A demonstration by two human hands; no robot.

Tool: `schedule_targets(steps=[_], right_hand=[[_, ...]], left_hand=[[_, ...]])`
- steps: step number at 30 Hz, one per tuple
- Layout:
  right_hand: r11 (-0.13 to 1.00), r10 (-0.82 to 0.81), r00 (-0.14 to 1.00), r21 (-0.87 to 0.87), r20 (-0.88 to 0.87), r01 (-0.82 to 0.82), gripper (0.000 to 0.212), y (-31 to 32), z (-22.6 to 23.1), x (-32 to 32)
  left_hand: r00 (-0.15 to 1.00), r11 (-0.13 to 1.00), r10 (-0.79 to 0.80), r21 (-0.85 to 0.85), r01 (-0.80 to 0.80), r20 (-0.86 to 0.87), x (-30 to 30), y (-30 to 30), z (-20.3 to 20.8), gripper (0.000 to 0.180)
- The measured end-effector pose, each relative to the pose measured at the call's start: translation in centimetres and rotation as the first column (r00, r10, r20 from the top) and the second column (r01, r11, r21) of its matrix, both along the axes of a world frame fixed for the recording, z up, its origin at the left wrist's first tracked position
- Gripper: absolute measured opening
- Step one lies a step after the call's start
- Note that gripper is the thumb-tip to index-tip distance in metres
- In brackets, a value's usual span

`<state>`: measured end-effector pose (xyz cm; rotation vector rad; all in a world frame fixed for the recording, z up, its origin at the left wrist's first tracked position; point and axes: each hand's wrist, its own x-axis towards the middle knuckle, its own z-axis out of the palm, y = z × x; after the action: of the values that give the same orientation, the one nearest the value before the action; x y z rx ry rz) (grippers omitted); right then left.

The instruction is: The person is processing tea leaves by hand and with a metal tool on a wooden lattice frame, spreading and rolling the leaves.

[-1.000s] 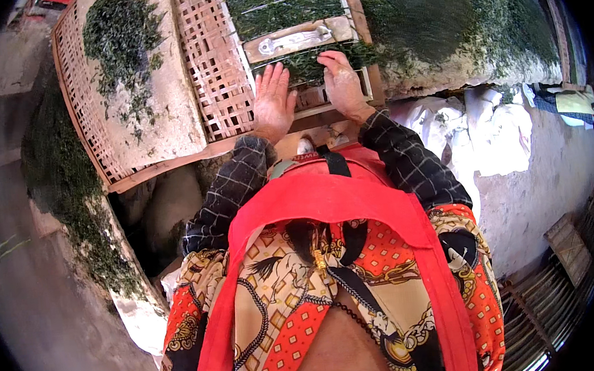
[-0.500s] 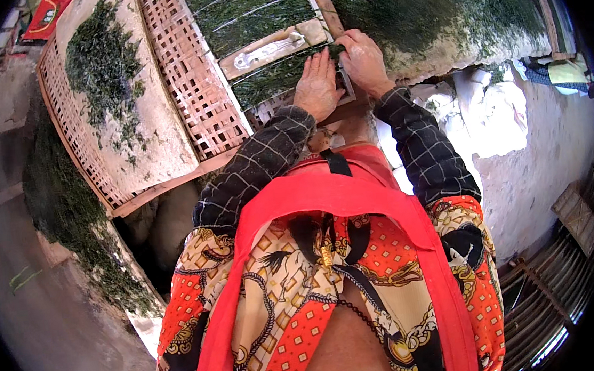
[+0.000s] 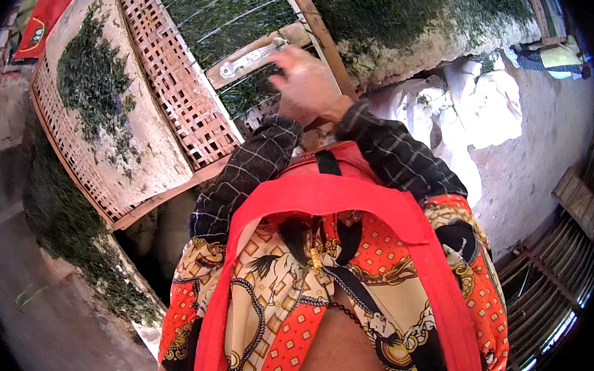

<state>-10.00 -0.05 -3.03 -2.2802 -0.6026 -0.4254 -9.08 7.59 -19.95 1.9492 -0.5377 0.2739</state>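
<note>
My right hand (image 3: pixel 311 85) is over the near end of a long wooden frame (image 3: pixel 321 30), its fingers smeared by motion. Those fingers are close to a wooden board with a white metal handle (image 3: pixel 255 57) lying across the frame; contact is not clear. Finely shredded green leaf (image 3: pixel 248 92) fills the frame on both sides of this board. My left forearm, in a dark checked sleeve (image 3: pixel 253 157), comes in from the left, and its hand is mostly hidden behind the right one.
Left of the frame is a woven slatted rack (image 3: pixel 175 76) with a pale board (image 3: pixel 162 161) bearing a heap of green shreds (image 3: pixel 97 82). More green shreds (image 3: pixel 409 9) cover a surface at the far right. Bright white sacks (image 3: pixel 489 104) stand by the wall on the right.
My right hand has moved left from the frame's corner toward the handled board, crossing over my left hand. My left hand, flat on the frame's near end before, is now mostly covered.
</note>
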Motion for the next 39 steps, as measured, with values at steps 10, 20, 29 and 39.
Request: schedule_targets(steps=[10, 20, 29, 39], right_hand=[[0.992, -0.101, 0.995, 0.078, -0.02, 0.102, 0.016, -4.4, -6.6, 2.8], [0.983, 0.182, 0.956, -0.077, 0.232, -0.168, 0.031, 1.6, -1.5, 5.9], [0.934, 0.354, 0.87, -0.175, 0.343, -0.311, 0.023, 2.4, -3.9, 3.8], [0.935, 0.346, 0.906, -0.166, 0.244, -0.313, 0.022, 1.9, -3.6, 1.9]], left_hand=[[0.987, 0.913, -0.151, 0.391, 0.119, 0.051, -4.2, 4.0, 16.3, 0.04], [0.996, 0.817, -0.088, 0.573, 0.066, 0.01, -3.3, 8.4, 12.7, 0.044], [0.821, 0.78, 0.361, 0.34, -0.526, 0.442, -6.6, 13.1, 14.5, 0.055], [0.929, 0.717, 0.321, 0.593, -0.365, 0.183, -6.3, 12.7, 11.1, 0.055]])
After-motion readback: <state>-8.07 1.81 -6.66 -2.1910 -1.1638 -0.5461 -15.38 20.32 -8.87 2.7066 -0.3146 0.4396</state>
